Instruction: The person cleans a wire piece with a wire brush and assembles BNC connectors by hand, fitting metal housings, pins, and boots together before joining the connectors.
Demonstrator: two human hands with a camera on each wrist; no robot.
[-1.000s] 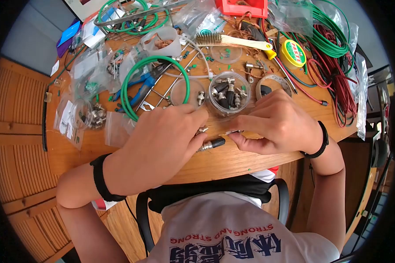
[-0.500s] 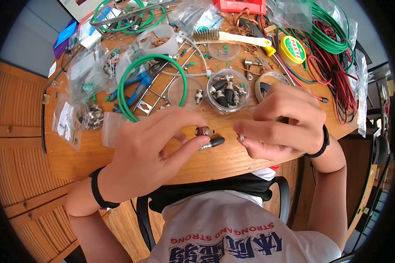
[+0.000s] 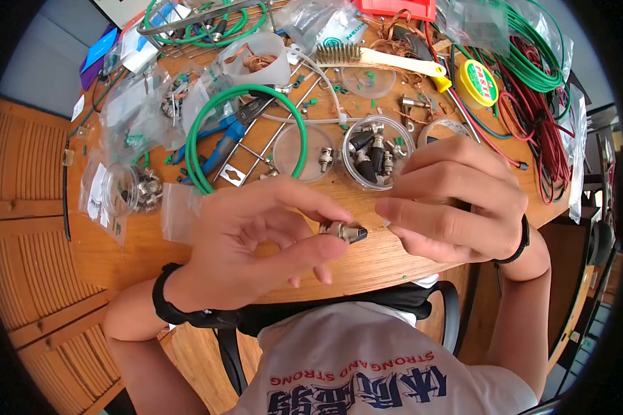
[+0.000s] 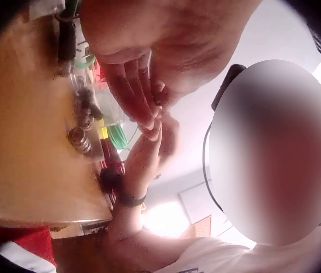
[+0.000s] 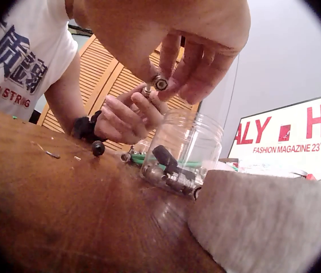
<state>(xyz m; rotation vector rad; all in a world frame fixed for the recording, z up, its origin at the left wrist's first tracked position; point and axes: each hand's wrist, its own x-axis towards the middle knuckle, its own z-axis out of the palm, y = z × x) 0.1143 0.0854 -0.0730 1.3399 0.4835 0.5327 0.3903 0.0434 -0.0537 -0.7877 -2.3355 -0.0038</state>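
My left hand (image 3: 270,242) pinches a silvery metal BNC connector (image 3: 332,228) between thumb and forefinger, its other fingers loosely spread. Just behind it in the head view shows the black sleeve (image 3: 358,236) of another connector, which lies on the table. My right hand (image 3: 460,204) is a short way to the right, fingertips facing the left hand's connector. At its fingertips, in the right wrist view, is a small round metal connector part (image 5: 160,83) with an open end; in the head view the fingers mostly hide it.
A clear jar of connectors (image 3: 377,152) stands just beyond my hands, beside a tape roll (image 3: 443,131). Farther back lie a green cable loop (image 3: 304,138), blue-handled pliers (image 3: 225,149), a wire brush (image 3: 387,61), a yellow paste tin (image 3: 477,83) and plastic bags (image 3: 135,104).
My hands have drawn apart from close together. The left one has turned, showing more of its palm and the connector in its fingers. The head view has shifted slightly.
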